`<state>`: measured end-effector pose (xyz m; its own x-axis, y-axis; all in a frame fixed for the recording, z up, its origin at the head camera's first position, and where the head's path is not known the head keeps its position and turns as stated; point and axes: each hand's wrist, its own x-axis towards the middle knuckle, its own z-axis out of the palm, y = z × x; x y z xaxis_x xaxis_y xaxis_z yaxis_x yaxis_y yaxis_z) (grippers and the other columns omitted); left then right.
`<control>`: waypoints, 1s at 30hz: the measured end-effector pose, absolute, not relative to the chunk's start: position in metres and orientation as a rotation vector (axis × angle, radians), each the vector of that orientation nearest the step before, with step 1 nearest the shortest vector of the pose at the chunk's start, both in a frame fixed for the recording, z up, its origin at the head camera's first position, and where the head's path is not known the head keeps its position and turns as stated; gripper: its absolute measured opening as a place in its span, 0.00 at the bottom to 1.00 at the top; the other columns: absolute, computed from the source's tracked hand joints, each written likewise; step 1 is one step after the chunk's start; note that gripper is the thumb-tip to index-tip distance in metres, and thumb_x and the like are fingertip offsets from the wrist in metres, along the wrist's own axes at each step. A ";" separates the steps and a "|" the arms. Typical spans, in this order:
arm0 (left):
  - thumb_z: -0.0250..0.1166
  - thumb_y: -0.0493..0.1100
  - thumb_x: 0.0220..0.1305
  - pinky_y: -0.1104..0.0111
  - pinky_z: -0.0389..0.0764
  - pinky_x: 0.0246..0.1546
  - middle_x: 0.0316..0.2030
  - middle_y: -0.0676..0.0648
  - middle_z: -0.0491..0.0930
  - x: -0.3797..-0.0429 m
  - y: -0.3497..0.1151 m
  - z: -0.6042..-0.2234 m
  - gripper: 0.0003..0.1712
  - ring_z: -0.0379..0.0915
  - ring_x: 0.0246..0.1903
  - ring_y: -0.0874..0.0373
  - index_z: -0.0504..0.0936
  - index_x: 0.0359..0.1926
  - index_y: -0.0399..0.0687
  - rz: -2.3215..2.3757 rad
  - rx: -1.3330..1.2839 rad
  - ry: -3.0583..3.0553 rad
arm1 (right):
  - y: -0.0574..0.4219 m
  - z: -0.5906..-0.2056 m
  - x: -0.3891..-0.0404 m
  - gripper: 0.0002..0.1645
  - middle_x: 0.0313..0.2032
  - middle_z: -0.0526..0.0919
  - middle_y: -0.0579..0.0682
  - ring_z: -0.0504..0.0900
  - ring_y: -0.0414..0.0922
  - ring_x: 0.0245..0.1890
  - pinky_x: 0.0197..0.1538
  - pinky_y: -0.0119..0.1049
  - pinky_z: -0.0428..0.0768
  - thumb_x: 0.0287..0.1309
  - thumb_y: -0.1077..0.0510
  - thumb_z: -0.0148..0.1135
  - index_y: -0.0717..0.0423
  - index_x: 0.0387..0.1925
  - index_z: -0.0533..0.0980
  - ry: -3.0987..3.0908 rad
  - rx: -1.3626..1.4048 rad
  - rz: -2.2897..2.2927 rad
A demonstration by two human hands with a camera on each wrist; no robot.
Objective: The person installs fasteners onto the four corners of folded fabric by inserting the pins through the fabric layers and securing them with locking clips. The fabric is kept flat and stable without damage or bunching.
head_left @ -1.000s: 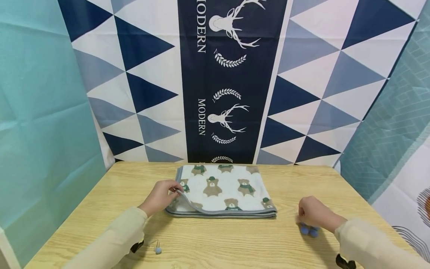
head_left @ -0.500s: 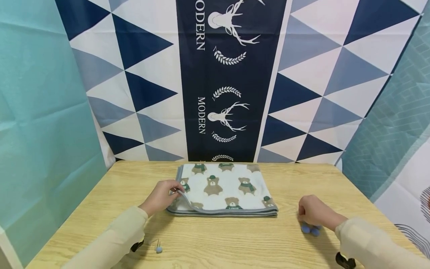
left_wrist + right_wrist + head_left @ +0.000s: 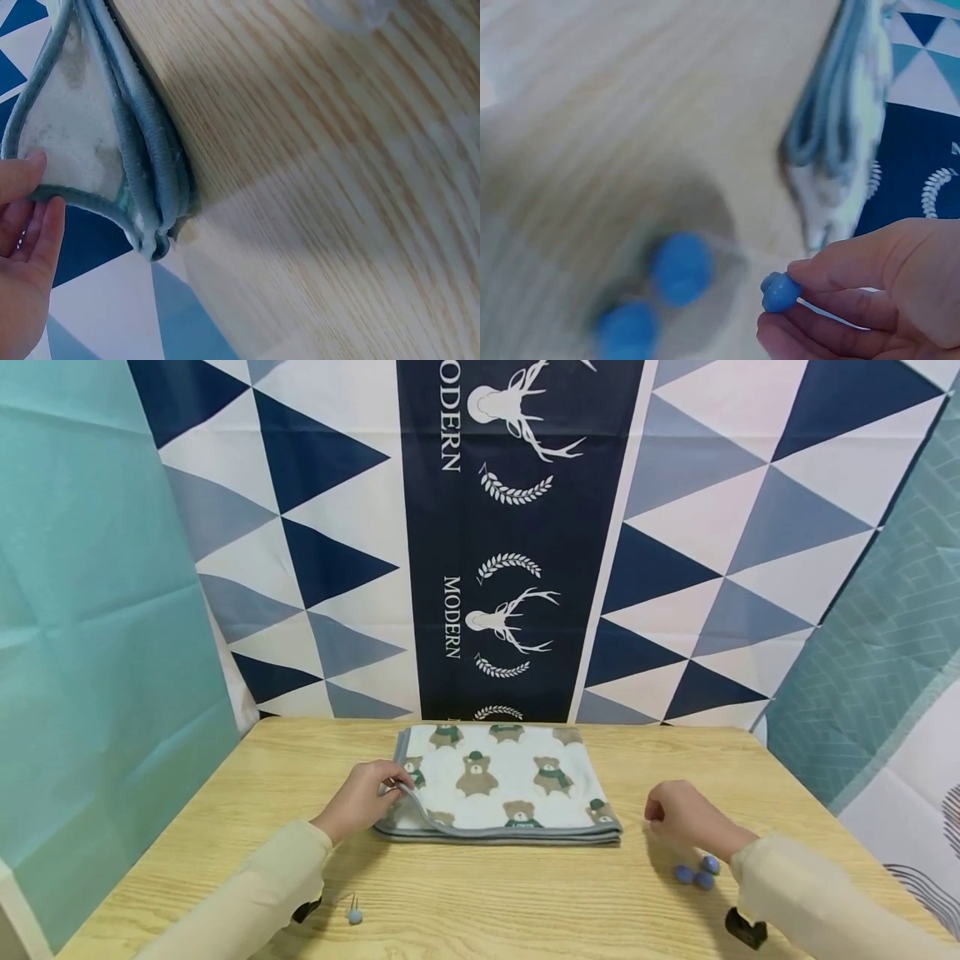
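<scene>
Trouble seemed likeliest at the folded blanket (image 3: 495,785), which lay toward the far side of the bench (image 3: 487,902): the left hand (image 3: 360,797) had only its near left corner, fingers closed to a pinch on the raised border, so a loose hold might have dropped the edge and a hard tug might have skewed the layers beneath. Over the bench, apart from the blanket's right side, the right hand (image 3: 693,818) had its fingers drawn together on a small knob (image 3: 781,292), tiny enough that a slight slip could have sent it rolling. Three loose knobs (image 3: 704,881) sat by the right sleeve (image 3: 810,885), where a careless forearm could have scattered them. Head view hid the pinched knob; the right wrist view gave it away, yet caught just two loose ones, blurred. Left wrist view showed the hollow under the lifted border and the stacked edges, while head view alone plainly showed a pale blue pin (image 3: 355,916), its thin prongs upward, near the left sleeve (image 3: 262,881).
</scene>
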<state>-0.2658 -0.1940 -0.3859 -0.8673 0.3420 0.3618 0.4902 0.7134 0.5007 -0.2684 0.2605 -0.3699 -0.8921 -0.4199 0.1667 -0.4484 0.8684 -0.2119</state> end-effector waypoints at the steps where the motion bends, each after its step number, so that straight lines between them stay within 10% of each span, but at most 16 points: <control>1: 0.66 0.30 0.57 0.74 0.80 0.35 0.37 0.49 0.84 -0.266 -0.194 -0.386 0.08 0.79 0.36 0.58 0.85 0.36 0.46 -0.883 -0.661 -2.676 | 0.257 -0.368 -0.271 0.07 0.20 0.79 0.44 0.71 0.35 0.21 0.25 0.30 0.72 0.43 0.68 0.68 0.56 0.20 0.79 -2.914 0.681 0.385; 30: 0.65 0.27 0.56 0.73 0.81 0.37 0.38 0.47 0.84 -0.268 -0.189 -0.386 0.10 0.81 0.38 0.56 0.84 0.36 0.45 -0.902 -0.675 -2.650 | 0.134 -0.340 -0.310 0.06 0.27 0.87 0.53 0.74 0.38 0.24 0.29 0.30 0.75 0.47 0.70 0.65 0.64 0.29 0.85 -2.870 0.744 0.635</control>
